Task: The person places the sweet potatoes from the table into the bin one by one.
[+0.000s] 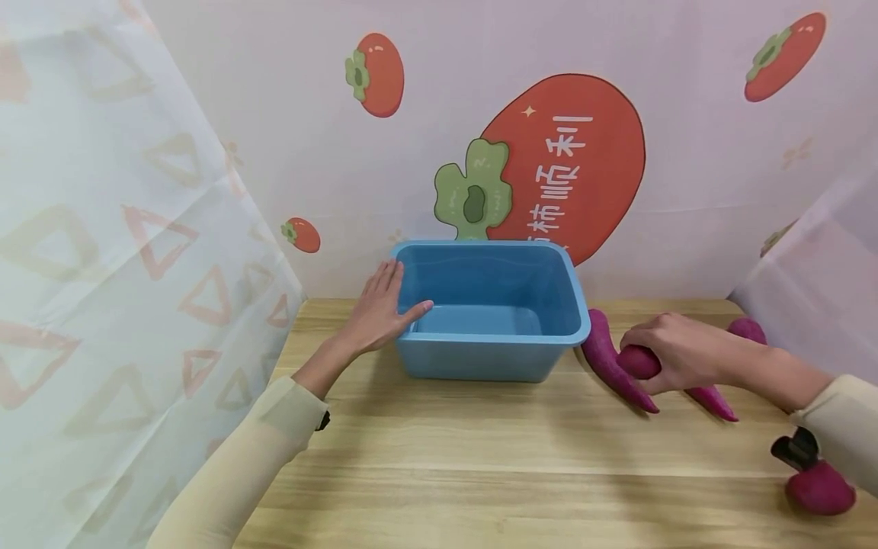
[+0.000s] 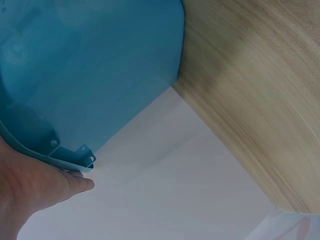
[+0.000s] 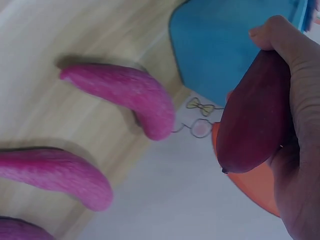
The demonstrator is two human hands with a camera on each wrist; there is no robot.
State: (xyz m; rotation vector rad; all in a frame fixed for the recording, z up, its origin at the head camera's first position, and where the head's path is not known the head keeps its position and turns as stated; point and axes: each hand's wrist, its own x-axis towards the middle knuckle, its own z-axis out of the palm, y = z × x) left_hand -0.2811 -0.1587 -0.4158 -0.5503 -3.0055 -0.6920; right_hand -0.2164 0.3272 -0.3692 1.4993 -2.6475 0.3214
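Note:
In the head view, my left hand (image 1: pixel 377 313) rests at the left rim of a blue plastic bin (image 1: pixel 473 358), fingers straight along its outside and thumb reaching over the rim. The left wrist view shows this hand (image 2: pixel 37 182) against the bin's edge. To the bin's right, my right hand (image 1: pixel 679 351) grips a plump, dark purple sweet potato (image 3: pixel 255 120), its tapered end by the thumb and index finger. Below that hand, a long curved purple sweet potato (image 1: pixel 607 358) lies beside the bin. Another long one (image 1: pixel 713 400) is partly hidden behind the hand.
A rounded purple sweet potato (image 1: pixel 819 488) lies near the right sleeve, beside a black wrist-worn device (image 1: pixel 799 450). The wooden table (image 1: pixel 466 457) ends at a printed cloth backdrop (image 1: pixel 329 152) directly behind the bin. Cloth also flanks the left and right sides.

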